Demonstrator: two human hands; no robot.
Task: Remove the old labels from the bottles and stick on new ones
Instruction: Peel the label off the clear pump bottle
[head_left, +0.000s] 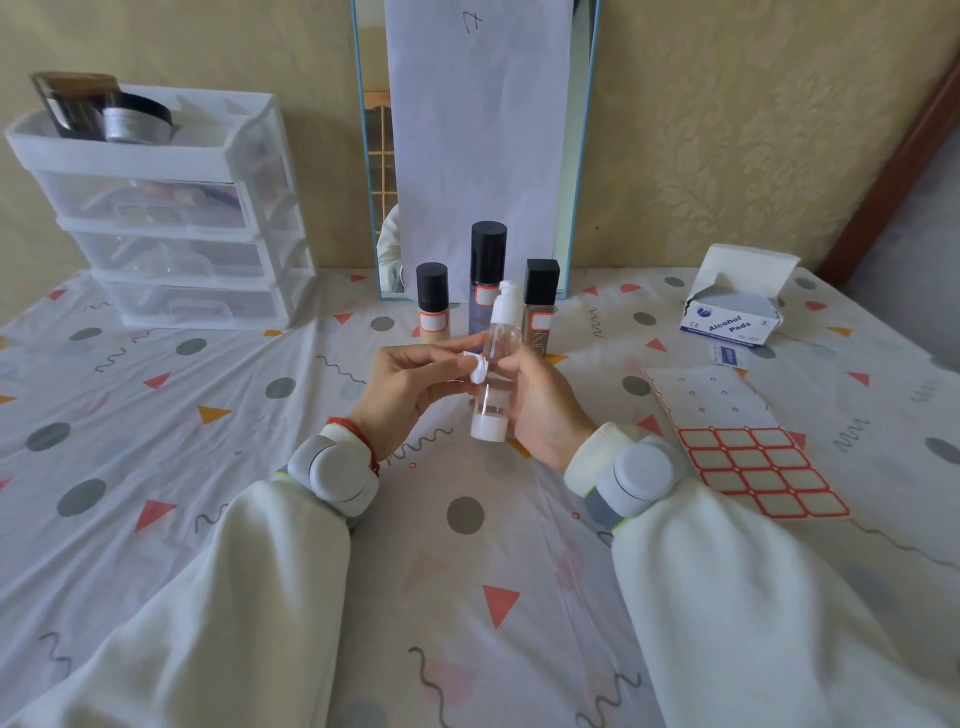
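1. Two white sleeves (223, 597) reach forward.
2. Right hand (545, 410) grips one clear pump bottle (496, 384) upright; left hand (405, 387) pinches its curled white label (478, 370).
3. One label sheet (748, 447) lies to the right.
4. Three dark-capped bottles (488, 275) stand behind, each labelled.

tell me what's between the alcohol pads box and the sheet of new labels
In the head view, one small loose alcohol pad sachet lies on the patterned cloth between the alcohol pads box and the label sheet.
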